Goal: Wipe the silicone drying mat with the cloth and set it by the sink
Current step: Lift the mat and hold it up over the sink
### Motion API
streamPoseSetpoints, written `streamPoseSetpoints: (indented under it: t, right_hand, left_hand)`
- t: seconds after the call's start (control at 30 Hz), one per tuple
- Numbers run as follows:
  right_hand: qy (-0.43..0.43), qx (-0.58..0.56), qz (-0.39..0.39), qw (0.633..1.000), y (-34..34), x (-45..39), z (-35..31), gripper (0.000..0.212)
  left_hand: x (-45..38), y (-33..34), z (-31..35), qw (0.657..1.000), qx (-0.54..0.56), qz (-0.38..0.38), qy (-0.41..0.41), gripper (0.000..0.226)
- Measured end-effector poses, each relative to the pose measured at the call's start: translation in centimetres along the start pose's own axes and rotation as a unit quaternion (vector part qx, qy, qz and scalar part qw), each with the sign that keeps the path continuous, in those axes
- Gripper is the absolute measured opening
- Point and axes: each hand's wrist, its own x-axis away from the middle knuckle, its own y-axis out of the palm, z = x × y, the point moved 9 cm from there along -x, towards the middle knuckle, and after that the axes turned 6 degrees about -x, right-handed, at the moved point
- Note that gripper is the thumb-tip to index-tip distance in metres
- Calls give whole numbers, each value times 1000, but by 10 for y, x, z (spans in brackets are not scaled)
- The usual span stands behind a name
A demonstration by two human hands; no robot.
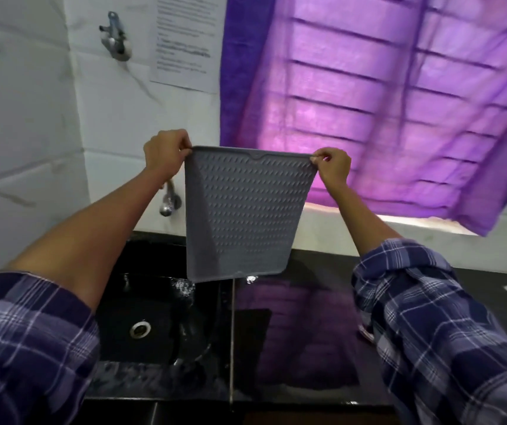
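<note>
A: Where is the mat (pixel 241 214) hanging right now?

B: It is dangling upright over the right rim of the sink (pixel 160 305) and the near-left part of the counter (pixel 316 305). The left hand (pixel 165 154) is pinching its top left corner, the right hand (pixel 333 167) its top right corner, fingers closed on the edge.

A: Which step is that?

B: I'm guessing draining or inspecting; no cloth is showing. Next, it is probably needing laying flat on the counter beside the sink, lowered evenly so it is not folding.
</note>
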Motion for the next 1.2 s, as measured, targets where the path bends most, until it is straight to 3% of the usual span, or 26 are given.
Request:
streamPoseSetpoints:
  t: [0.13, 0.23, 0.33, 0.63, 0.83, 0.9, 1.03, 1.2]
  right_hand:
    - [3, 4, -26, 1000, -50, -6, 11, 15]
    - [41, -20, -87, 995, -75, -2, 30, 5]
    - [84, -12, -168, 982, -95, 10, 48, 18]
    - [155, -17, -309, 938, -107, 30, 87, 25]
    - [154, 51, -321, 933, -76, 36, 131, 20]
    - [134, 63, -285, 947, -63, 34, 145, 12]
    - [100, 59, -197, 974, -51, 24, 167, 17]
    - [88, 41, -141, 985, -58, 11, 173, 16]
  left_hand:
    - [-5, 25, 32, 995, 62, -71, 37, 13]
    - [3, 53, 49, 962, 155, -220, 43, 10]
    - [17, 70, 63, 923, 190, -335, 20, 14]
    - [63, 85, 84, 870, 136, -474, -26, 17]
    - [71, 130, 71, 908, 127, -396, -51, 17]
    - [70, 147, 69, 933, 108, -340, -40, 6]
    - [65, 175, 69, 962, 105, -251, -37, 13]
    - [55, 182, 78, 968, 109, -226, -9, 9]
